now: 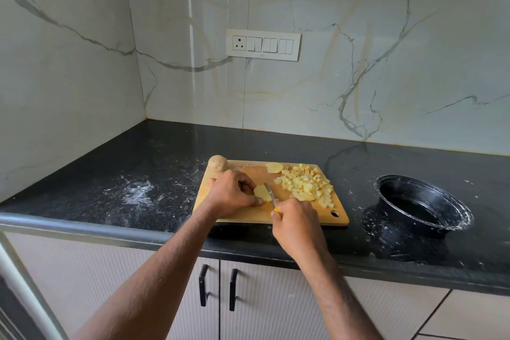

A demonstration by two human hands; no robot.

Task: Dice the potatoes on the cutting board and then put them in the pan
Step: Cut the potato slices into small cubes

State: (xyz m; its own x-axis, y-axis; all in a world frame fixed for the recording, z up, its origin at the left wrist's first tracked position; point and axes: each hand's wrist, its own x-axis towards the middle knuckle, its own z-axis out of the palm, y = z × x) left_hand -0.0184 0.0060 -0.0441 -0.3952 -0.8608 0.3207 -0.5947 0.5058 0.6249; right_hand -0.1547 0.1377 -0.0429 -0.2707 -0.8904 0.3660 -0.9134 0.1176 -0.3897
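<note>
A pale peeled potato piece (261, 193) is pinned to the wooden cutting board (242, 212) by the curled fingers of the left hand (230, 196). A yellow-handled knife (271, 197) is gripped in the right hand (296, 225) — its blade is set against the piece. Diced yellow potato cubes (306, 183) are heaped towards the board's right side, and a whole brown potato (218, 163) is seen at its far left corner. The black round pan (422, 205) is placed well to the right on the dark countertop (138, 174).

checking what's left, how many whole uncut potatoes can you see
1: the whole potato sits at the cutting board's far left corner. More could be hidden.
</note>
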